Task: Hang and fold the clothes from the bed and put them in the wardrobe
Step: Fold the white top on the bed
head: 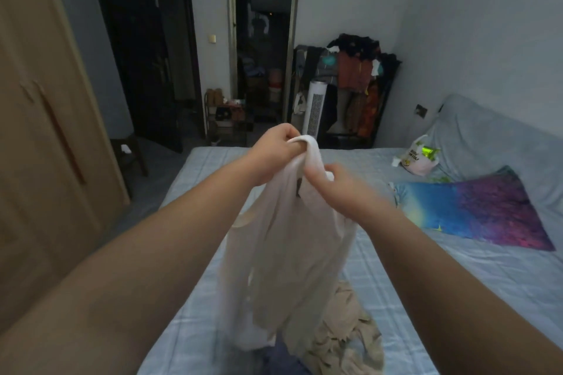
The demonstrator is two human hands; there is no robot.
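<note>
Both hands up over the bed (380, 268), holding 1 white sleeveless top (289, 253) by its upper end; the rest hangs down, hem reaching the pile below. Left hand (274, 155) has fingers curled shut around a bunched strap or shoulder loop at the very top. Right hand (338, 186) sits just beside and a bit lower, fingers closed and pinching the fabric near the neckline; the fingertips are partly hidden by cloth, so exact grip can't be told. A dark tag shows between the 2 hands. Under the top: beige garment (344, 332) crumpled on the sheet, something dark blue (283, 359) at the bottom edge. Wardrobe (45, 131) at left, door looks shut. Step looks like sorting out the top's orientation before hanging or folding. To do it well: probably move the hands apart so each takes 1 shoulder, let the fabric drop flat, check the tag faces inward, give 1 shake to clear twists. Keep the hem off the pile so it doesn't drag the beige piece along. Thin fabric, likely slips and bunches, so grip seams rather than loose cloth. No hanger visible.
</note>
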